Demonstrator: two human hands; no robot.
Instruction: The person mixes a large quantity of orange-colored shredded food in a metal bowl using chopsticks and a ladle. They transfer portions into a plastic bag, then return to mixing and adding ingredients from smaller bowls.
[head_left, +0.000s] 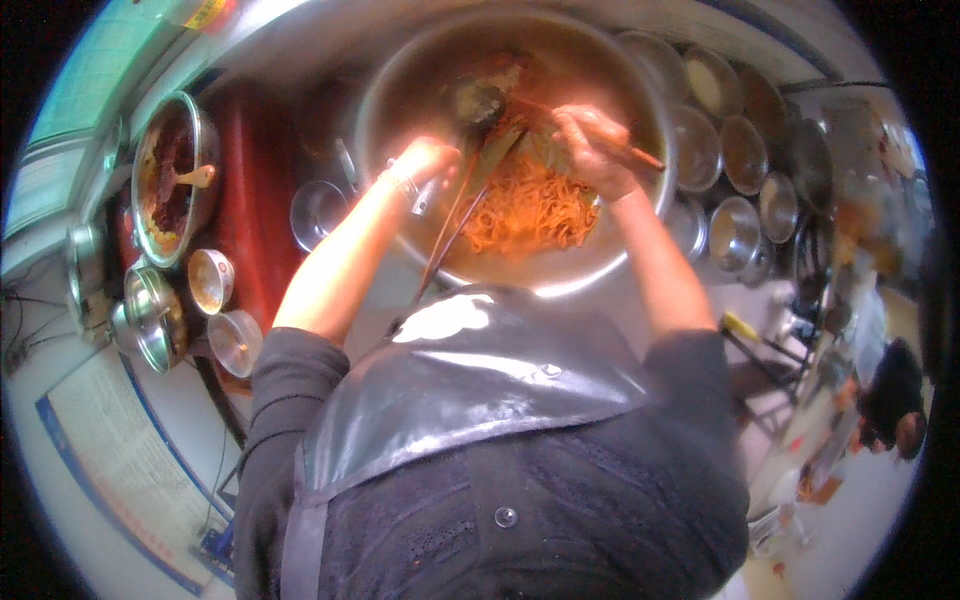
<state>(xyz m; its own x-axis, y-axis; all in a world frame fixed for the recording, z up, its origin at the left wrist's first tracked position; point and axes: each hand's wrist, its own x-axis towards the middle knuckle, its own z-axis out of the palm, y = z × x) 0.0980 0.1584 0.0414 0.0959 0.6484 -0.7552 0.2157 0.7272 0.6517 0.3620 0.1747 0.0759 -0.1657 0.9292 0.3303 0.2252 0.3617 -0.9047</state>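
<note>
A wide metal pot (652, 217) stands before me with orange-red noodles (532, 206) in its near half. My left hand (429, 159) is closed over the pot's left side, and the end of a metal handle (422, 198) pokes out below the fist. Farther in, a dark ladle-like head (484, 105) has pale food by it; whether that handle belongs to it is unclear. My right hand (596, 146) grips a wooden stick (641, 156) slanting across the pot's right side. Long thin sticks (459, 225), like cooking chopsticks, lean over the near rim.
Several metal bowls (694, 146) crowd the right side. Left are a red surface (251, 195), a metal basin (199, 135) of dark red paste with a wooden-handled utensil (196, 177), and smaller bowls (211, 279). A dark-clothed person (892, 397) is at far right.
</note>
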